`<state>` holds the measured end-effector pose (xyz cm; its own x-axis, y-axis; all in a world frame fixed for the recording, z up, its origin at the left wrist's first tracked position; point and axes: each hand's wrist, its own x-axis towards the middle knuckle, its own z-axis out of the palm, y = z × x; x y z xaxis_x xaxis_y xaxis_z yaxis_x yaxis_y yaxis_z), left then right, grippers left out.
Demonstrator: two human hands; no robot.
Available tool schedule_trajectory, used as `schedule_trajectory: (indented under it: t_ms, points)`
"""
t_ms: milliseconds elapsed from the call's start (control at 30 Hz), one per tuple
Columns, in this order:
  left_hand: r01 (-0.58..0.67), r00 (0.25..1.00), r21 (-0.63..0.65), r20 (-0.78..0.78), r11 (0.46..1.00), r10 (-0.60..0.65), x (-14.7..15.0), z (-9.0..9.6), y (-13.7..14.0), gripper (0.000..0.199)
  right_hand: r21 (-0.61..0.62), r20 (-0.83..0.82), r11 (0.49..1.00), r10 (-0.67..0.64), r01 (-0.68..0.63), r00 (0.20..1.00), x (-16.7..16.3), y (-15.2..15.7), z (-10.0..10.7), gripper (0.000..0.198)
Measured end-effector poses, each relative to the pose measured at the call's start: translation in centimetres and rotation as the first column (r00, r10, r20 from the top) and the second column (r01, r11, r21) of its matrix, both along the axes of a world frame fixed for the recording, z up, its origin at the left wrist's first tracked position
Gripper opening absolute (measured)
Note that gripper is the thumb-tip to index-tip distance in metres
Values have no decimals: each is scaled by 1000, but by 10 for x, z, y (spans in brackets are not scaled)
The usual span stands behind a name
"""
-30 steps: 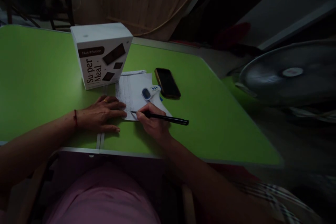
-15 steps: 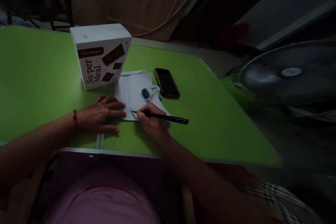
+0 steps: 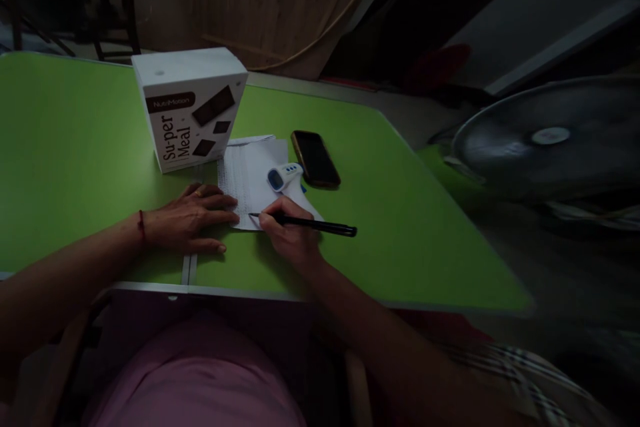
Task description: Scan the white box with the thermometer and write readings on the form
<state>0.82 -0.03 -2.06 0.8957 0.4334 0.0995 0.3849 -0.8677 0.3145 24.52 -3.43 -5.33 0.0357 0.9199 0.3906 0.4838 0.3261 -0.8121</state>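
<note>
My right hand (image 3: 293, 233) grips a black pen (image 3: 325, 225) in a writing hold, its tip at the lower part of a white sheet of paper (image 3: 255, 167). Rows of small marks run along the paper's left side. My left hand (image 3: 200, 217) lies flat with fingers spread, its fingertips on the paper's lower left edge. On the sheet's right part rests a white and blue handheld thermometer (image 3: 285, 177). A dark smartphone (image 3: 315, 159) in a brown-edged case lies just beyond it.
A white box (image 3: 193, 110) printed "Su-per Meal" stands upright behind my left hand, beside the paper. All this is on a green folding table (image 3: 400, 233) with a pale metal edge. Past its right side stands a round fan (image 3: 550, 137). A wooden panel (image 3: 280, 7) is behind.
The view has shifted very slightly. Both hands, the pen and the things on the table keep nearly the same places.
</note>
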Motion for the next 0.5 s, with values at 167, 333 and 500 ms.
schedule_trajectory:
  t_ms: [167, 333, 500]
  points:
    - [-1, 1000, -4, -10, 1000, 1, 0, -1, 1, 55, -3, -16, 1000, -24, 24, 1000, 0, 0, 1, 14]
    - [-3, 1000, -3, -17, 1000, 3, -1, 0, 1, 55, 2, 16, 1000, 4, -4, 1000, -1, 1, 0, 14]
    - [-6, 1000, 4, 0, 1000, 6, -2, -2, 1, 54, -12, 15, 1000, 7, -7, 1000, 0, 0, 0, 14]
